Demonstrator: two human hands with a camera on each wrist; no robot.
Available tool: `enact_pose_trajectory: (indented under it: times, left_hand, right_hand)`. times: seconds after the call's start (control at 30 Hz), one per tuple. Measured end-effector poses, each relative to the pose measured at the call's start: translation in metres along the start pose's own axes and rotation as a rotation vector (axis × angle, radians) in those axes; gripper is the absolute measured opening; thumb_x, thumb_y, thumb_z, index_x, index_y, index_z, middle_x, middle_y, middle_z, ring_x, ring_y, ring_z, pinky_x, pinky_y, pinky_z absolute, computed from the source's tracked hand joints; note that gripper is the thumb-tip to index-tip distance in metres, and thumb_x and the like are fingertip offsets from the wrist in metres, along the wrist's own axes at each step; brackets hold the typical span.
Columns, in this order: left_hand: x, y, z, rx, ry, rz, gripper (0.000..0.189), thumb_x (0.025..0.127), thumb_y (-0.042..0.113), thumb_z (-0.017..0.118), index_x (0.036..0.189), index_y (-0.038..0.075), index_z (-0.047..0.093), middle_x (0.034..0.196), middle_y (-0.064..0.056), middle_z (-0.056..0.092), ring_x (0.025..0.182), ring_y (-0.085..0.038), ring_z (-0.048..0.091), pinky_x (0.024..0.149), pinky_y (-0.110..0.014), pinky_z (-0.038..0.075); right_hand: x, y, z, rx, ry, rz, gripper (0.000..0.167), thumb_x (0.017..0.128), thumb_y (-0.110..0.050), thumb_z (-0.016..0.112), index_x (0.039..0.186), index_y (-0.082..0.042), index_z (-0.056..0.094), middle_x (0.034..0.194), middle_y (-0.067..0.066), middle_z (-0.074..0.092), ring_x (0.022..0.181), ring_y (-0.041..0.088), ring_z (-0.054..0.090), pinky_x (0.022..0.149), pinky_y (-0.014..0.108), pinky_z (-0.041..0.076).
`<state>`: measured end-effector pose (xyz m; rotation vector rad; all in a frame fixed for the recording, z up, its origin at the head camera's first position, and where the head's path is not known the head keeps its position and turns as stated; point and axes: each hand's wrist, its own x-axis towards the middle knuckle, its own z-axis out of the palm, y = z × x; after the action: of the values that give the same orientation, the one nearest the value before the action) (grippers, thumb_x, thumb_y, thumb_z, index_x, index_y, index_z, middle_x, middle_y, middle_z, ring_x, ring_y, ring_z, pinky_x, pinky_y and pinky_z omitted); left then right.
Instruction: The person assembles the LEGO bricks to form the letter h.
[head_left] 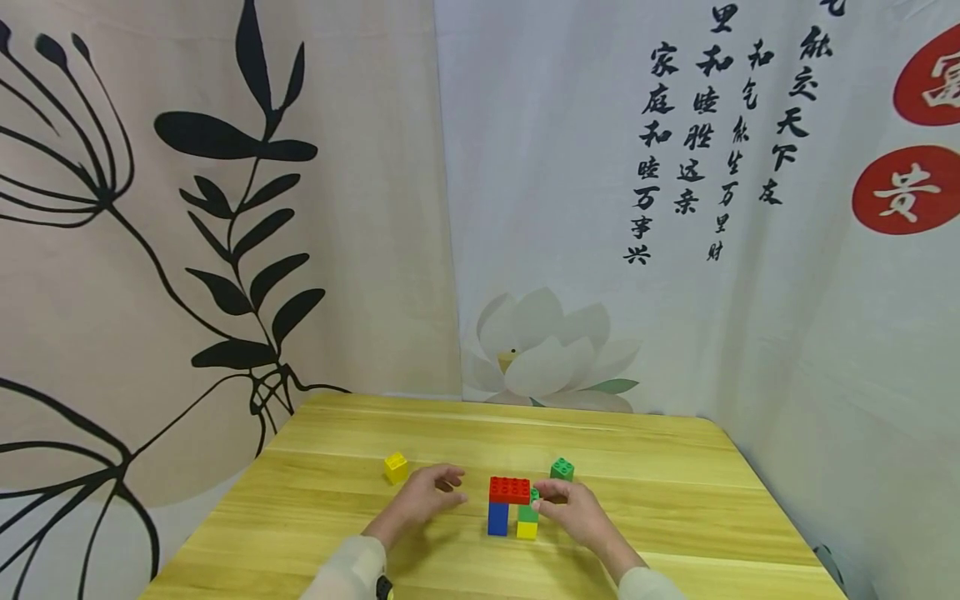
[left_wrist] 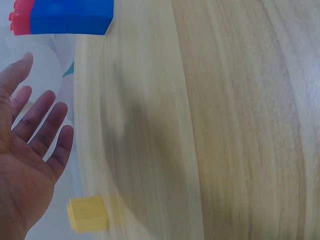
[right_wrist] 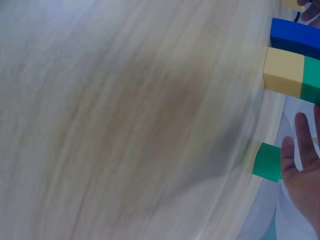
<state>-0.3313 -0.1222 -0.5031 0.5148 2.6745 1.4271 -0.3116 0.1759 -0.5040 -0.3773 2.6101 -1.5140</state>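
A small bridge of bricks stands on the table. Its red brick [head_left: 509, 490] lies across a blue column [head_left: 498, 518] and a green brick [head_left: 528, 513] stacked on a yellow brick [head_left: 527, 531]. My right hand [head_left: 576, 510] has thumb and index finger on either side of the green brick's outer end, pinching it beside the red brick. The right wrist view shows its other fingers [right_wrist: 304, 132] extended, the thumb out of sight. To the left of the bridge my left hand [head_left: 427, 492] is held apart from it, fingers spread and palm bare in the left wrist view.
A loose yellow brick [head_left: 396, 468] sits behind my left hand. Another green brick [head_left: 562, 469] stands behind my right hand. The wooden table [head_left: 645, 450] ends at a hanging cloth [head_left: 540, 208] with printed plants and writing.
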Motion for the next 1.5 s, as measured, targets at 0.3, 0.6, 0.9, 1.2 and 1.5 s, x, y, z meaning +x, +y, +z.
enact_pose_trajectory:
  times: [0.3, 0.6, 0.9, 1.2, 1.5]
  left_hand:
    - [0.002, -0.004, -0.011, -0.011, 0.090, -0.013, 0.044, 0.090, 0.028, 0.072, 0.128, 0.008, 0.062, 0.120, -0.016, 0.065, 0.104, -0.022, 0.061, 0.085, -0.039, 0.054]
    - [-0.001, -0.008, -0.029, -0.025, 0.199, -0.065, 0.044, 0.091, 0.032, 0.070, 0.130, 0.013, 0.061, 0.122, -0.011, 0.064, 0.109, -0.021, 0.060, 0.087, -0.039, 0.054]
    - [-0.004, -0.014, -0.048, -0.042, 0.292, -0.113, 0.045, 0.091, 0.032, 0.070, 0.131, 0.013, 0.061, 0.119, -0.005, 0.066, 0.110, -0.021, 0.061, 0.090, -0.039, 0.054]
    - [-0.003, -0.028, -0.066, -0.031, 0.361, -0.159, 0.048, 0.093, 0.031, 0.068, 0.135, 0.011, 0.058, 0.127, -0.012, 0.063, 0.116, -0.028, 0.059, 0.095, -0.044, 0.052]
    - [-0.006, -0.047, -0.080, -0.015, 0.395, -0.201, 0.057, 0.093, 0.038, 0.067, 0.138, 0.007, 0.053, 0.132, -0.018, 0.059, 0.119, -0.033, 0.056, 0.097, -0.046, 0.051]
  right_hand:
    - [-0.001, 0.000, 0.001, 0.012, -0.003, -0.004, 0.044, 0.090, -0.035, 0.071, 0.123, -0.007, 0.065, 0.115, 0.007, 0.070, 0.104, 0.020, 0.062, 0.085, 0.036, 0.056]
    - [-0.001, -0.001, 0.000, 0.006, -0.007, -0.013, 0.044, 0.090, -0.034, 0.070, 0.124, -0.006, 0.065, 0.116, 0.009, 0.069, 0.105, 0.022, 0.063, 0.086, 0.038, 0.056]
    - [-0.002, -0.002, 0.000, 0.007, -0.010, -0.006, 0.042, 0.091, -0.032, 0.070, 0.124, -0.006, 0.065, 0.116, 0.008, 0.070, 0.104, 0.021, 0.063, 0.085, 0.036, 0.056]
    - [-0.002, -0.001, -0.002, 0.014, -0.009, -0.019, 0.043, 0.091, -0.032, 0.070, 0.124, -0.005, 0.064, 0.115, 0.009, 0.069, 0.104, 0.021, 0.062, 0.085, 0.036, 0.056]
    - [-0.001, -0.001, 0.000, 0.004, -0.013, -0.026, 0.042, 0.091, -0.031, 0.070, 0.123, -0.005, 0.065, 0.114, 0.009, 0.070, 0.102, 0.020, 0.063, 0.084, 0.035, 0.056]
